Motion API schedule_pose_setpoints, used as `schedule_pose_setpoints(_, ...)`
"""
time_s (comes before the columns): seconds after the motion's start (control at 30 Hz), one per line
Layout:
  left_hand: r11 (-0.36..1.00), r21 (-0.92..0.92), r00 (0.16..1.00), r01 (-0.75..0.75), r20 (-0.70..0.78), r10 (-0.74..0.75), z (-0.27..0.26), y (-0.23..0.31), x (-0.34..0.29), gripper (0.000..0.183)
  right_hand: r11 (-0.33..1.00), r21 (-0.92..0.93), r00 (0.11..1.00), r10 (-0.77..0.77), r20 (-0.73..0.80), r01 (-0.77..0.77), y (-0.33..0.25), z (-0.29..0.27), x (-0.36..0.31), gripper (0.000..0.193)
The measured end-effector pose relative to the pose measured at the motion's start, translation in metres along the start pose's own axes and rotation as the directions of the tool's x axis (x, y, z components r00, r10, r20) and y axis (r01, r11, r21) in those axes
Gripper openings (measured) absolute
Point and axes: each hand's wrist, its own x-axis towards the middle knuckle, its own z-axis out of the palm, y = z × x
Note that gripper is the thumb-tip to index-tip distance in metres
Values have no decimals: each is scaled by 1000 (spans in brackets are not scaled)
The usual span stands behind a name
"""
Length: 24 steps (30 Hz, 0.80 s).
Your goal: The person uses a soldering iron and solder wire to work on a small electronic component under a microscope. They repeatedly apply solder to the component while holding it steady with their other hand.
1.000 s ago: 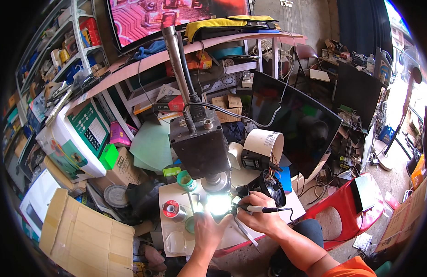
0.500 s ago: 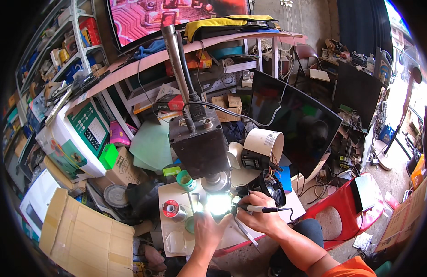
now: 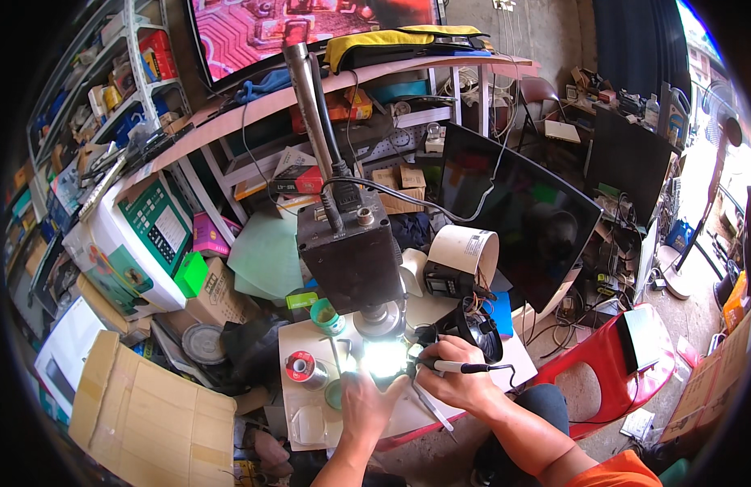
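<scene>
Left hand (image 3: 365, 402): thumb (image 3: 397, 391) angled out | right hand (image 3: 456, 373): fingers (image 3: 450, 351) curled (forearm (image 3: 537, 437) slanting)

The slim pen-shaped tool (image 3: 452, 368) is white and black. The round solder spool (image 3: 312, 373) shows a red face and grey sides. The smooth cream-coloured surface (image 3: 296, 338) carries a red edge. The boxy metal camera (image 3: 347, 264) is black. Pinkish-red lines pattern the wide flat screen (image 3: 245, 36). The moulded plastic chair (image 3: 606, 398) is red, the fabric sleeve (image 3: 623, 472) orange.
</scene>
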Motion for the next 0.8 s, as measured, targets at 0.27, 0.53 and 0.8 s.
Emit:
schedule_pose_setpoints(0.27, 1000, -4, 1000, -6, -8, 6, 1, -1, 0, 77, 999, 25, 1000, 28, -14, -27, 4, 2, -2, 19)
schedule_pose_setpoints(0.53, 1000, -6, 1000, 1, -14, -1, 2, -2, 0, 74, 997, 32, 997, 75, -3, -75, -3, -2, -1, 14)
schedule_pose_setpoints(0.8, 999, -49, 1000, -3, -20, 2, 2, -1, 1, 69, 989, 56, 991, 134, 5, -134, -2, -1, -3, 16)
